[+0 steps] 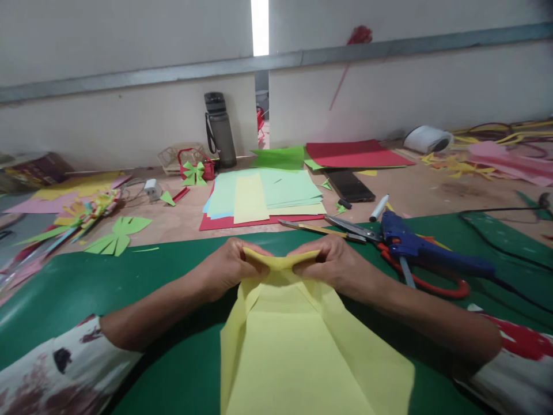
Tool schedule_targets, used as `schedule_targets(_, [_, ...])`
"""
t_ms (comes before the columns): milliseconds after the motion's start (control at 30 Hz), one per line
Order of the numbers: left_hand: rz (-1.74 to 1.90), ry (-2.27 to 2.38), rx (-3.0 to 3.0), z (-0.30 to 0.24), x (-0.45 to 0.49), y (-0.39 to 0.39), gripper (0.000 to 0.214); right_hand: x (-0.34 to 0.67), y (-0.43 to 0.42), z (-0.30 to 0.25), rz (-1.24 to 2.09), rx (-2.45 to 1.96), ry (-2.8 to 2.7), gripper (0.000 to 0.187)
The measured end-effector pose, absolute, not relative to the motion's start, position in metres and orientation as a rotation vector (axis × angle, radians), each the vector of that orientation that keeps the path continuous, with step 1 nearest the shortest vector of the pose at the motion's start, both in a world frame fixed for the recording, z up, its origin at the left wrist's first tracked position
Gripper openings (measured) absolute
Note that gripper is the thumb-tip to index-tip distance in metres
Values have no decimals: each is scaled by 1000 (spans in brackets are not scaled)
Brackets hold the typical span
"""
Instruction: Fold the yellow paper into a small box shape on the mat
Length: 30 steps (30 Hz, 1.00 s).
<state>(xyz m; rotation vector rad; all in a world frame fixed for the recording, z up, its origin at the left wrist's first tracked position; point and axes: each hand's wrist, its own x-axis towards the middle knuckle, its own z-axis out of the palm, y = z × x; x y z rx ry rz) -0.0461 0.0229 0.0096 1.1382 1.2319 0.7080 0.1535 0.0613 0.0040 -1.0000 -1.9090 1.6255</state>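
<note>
A large sheet of yellow paper (294, 351) with several creases spreads from the middle of the view down to its lower edge. Its far end is folded over, and both hands grip that folded edge. My left hand (233, 266) pinches the left part between thumb and fingers. On the right part, my right hand (334, 266) pinches in the same way, a small gap away. Between them the fold dips slightly. Under the paper lies a green mat (173, 346). Scissors (358, 229) and a blue glue gun (415, 245) rest just beyond my right hand.
Stacked pale green paper (216, 193) lies ahead, with red sheets (358, 154) behind. A dark bottle (222, 135) stands by the wall. Nearby are a phone (349, 185), a white marker (379, 208), a paper roll (425, 139) and a green paper bow (120, 235). The glue gun's cord trails right.
</note>
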Motion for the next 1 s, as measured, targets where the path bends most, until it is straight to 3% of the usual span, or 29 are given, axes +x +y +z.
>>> schedule_targets(533, [753, 1165, 1026, 7, -55, 21, 4, 163, 64, 17, 1538, -917, -2107, 39])
schedule_targets(867, [523, 1187, 1303, 7, -63, 29, 11, 168, 74, 33, 1439, -858, -2638, 40])
schedule_targets(1000, [503, 1241, 1452, 12, -60, 29, 15, 174, 80, 48, 1458, -701, -2792, 32])
